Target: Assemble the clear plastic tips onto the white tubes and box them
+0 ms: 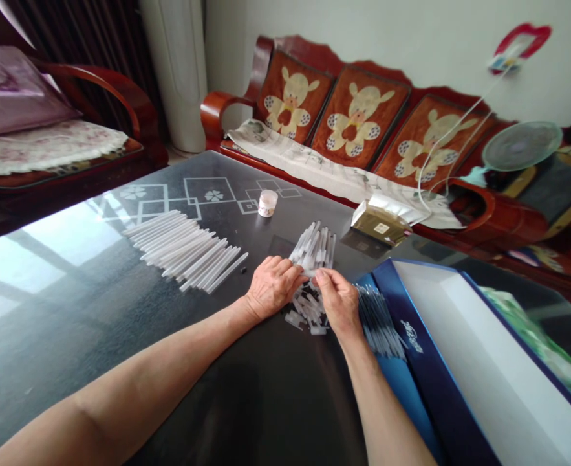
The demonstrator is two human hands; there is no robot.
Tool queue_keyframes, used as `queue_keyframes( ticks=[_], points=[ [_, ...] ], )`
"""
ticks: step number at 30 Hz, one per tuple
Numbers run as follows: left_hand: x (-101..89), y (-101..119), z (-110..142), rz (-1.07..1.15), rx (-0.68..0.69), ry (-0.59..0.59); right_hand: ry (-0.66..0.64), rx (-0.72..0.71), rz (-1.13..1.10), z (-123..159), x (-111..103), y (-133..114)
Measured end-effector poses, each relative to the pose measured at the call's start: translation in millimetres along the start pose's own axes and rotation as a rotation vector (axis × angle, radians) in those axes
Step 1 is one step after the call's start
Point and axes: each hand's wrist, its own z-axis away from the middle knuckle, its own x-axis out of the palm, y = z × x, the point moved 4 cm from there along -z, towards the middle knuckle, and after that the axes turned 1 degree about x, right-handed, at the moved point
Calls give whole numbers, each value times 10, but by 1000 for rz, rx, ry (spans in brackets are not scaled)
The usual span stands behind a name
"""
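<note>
Fingers [291,270] of my left hand [273,288] curl down, clenched, over a cluster of clear plastic tubes [312,254], while the fingertips [322,277] of my right hand [338,303] pinch into the same cluster from the other side. The two hands almost meet, and my knuckles hide exactly which tubes each one grasps. With 12 o'clock taken as straight ahead of my hands, the cluster sits at the centre of the head view, its upper ends fanning toward 12, and a looser heap of short clear pieces [308,312] lies at 6, just under my hands. Step in hand: both hands are working this one small bunch on a dark glass-topped table [76,323]. With loose pieces directly below, the present hold calls for steady pressure from both hands. A long fanned row of clear tubes [183,249] lies at 10 o'clock, a small white jar [268,202] at 11, and a foil-wrapped packet [379,220] at 1. At 3 o'clock, a bunch of thin grey-blue strips [377,320] lies just beside my right hand, against an open blue-and-white box [460,349]. Beyond the table, a carved wooden sofa [357,116] with rabbit-patterned cushions stands at 12, and a small electric fan [522,145] at 2.
</note>
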Motion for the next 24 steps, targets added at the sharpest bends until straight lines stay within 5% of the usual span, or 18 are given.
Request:
queue_keyframes(
  ticks=[14, 24],
  points=[
    [4, 46, -13, 89, 82, 1, -191, -30, -109, -62, -89, 34],
    [10, -23, 24, 3, 42, 116, 32, 164, -237, -11, 79, 18]
  ],
)
